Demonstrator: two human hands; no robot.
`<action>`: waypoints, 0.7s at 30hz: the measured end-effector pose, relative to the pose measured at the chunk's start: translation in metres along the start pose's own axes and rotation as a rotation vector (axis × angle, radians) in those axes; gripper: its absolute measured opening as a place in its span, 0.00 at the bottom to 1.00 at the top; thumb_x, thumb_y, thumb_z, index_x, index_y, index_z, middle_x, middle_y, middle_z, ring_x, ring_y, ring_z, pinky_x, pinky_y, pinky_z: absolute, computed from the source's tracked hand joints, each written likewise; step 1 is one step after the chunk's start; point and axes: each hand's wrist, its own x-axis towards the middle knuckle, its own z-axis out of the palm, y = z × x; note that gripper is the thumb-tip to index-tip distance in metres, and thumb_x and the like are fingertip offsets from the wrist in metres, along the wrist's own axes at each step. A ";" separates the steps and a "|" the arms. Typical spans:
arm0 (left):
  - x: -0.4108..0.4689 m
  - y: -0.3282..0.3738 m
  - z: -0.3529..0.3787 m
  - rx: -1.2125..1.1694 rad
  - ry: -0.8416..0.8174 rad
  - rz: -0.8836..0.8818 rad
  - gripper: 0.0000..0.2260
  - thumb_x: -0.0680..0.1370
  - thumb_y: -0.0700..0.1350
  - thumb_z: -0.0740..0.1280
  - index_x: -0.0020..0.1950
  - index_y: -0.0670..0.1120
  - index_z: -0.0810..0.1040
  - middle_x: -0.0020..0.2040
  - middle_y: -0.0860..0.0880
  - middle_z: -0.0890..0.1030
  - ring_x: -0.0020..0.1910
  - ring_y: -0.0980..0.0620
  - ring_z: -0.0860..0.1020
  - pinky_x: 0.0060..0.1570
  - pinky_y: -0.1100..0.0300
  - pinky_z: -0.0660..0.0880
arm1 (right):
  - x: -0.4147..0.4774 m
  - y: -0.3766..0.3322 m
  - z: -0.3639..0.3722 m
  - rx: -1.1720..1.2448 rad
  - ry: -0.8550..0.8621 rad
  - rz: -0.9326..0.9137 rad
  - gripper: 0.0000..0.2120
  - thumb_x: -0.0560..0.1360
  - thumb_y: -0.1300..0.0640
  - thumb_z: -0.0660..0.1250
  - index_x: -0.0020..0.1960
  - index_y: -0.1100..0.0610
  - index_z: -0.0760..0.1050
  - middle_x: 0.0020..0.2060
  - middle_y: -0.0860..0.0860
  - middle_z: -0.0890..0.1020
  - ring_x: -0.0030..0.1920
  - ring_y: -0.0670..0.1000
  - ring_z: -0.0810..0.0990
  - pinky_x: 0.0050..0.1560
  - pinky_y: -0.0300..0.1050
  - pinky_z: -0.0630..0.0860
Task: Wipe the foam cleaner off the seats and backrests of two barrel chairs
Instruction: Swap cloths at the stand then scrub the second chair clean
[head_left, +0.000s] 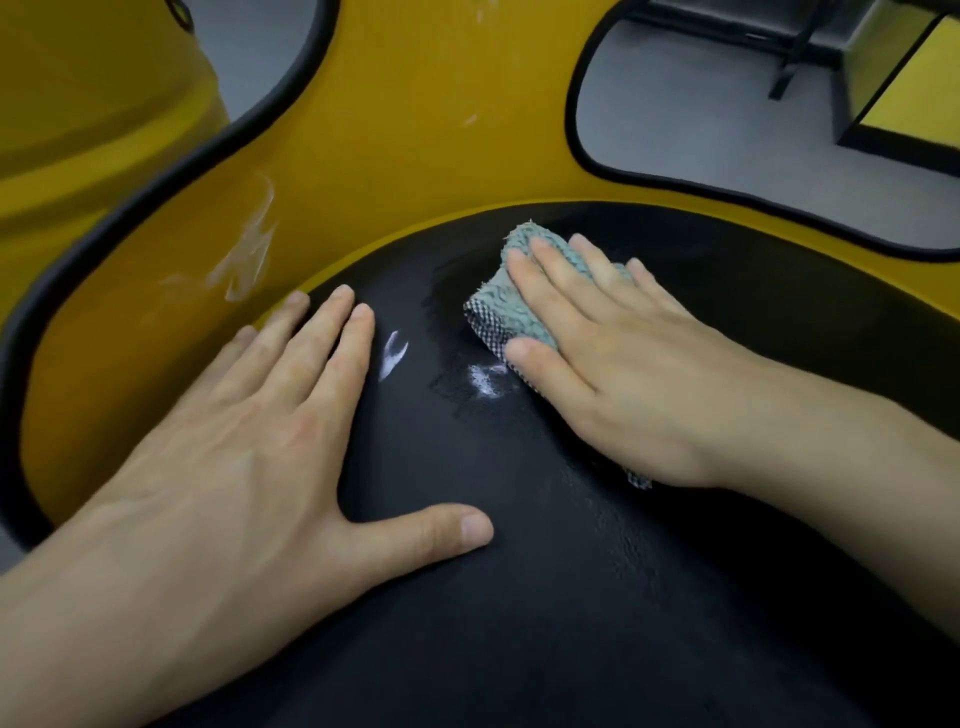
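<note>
A black padded seat (571, 571) of a yellow barrel chair fills the lower view. My right hand (613, 364) lies flat on a folded teal cloth (511, 306), pressing it onto the seat's far part. My left hand (249, 431) rests flat on the seat's left side, fingers straight and thumb spread. White foam smears (485, 382) lie on the seat between the hands, with a thinner streak (392, 356) by my left fingertips. The yellow backrest (389, 156) curves behind the seat and carries white foam streaks (249, 249) on its left part.
A second yellow barrel chair (93, 104) stands at the upper left. Black rubber trim (156, 192) edges the backrest cut-outs, with grey floor (701, 104) seen through them. A black-and-yellow box (909, 88) and a black metal frame sit at the upper right.
</note>
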 end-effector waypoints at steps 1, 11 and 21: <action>-0.001 0.000 0.000 0.004 0.002 -0.008 0.63 0.48 0.89 0.33 0.75 0.58 0.25 0.75 0.64 0.24 0.73 0.65 0.24 0.72 0.63 0.29 | 0.000 -0.002 -0.002 -0.001 -0.008 0.004 0.32 0.80 0.36 0.34 0.79 0.44 0.28 0.78 0.41 0.32 0.77 0.44 0.28 0.79 0.51 0.34; 0.007 -0.012 0.012 -0.043 0.065 0.073 0.61 0.66 0.85 0.52 0.81 0.38 0.57 0.81 0.42 0.60 0.80 0.55 0.50 0.76 0.60 0.44 | -0.118 -0.018 0.047 -0.211 -0.021 0.015 0.30 0.84 0.40 0.45 0.75 0.57 0.67 0.72 0.57 0.72 0.70 0.63 0.73 0.62 0.60 0.66; 0.028 -0.026 0.024 -0.005 0.136 0.083 0.64 0.61 0.87 0.53 0.82 0.41 0.58 0.81 0.44 0.62 0.78 0.46 0.61 0.74 0.41 0.60 | 0.013 0.001 -0.002 0.047 0.042 0.256 0.35 0.79 0.32 0.35 0.79 0.47 0.28 0.79 0.45 0.31 0.78 0.50 0.29 0.79 0.56 0.35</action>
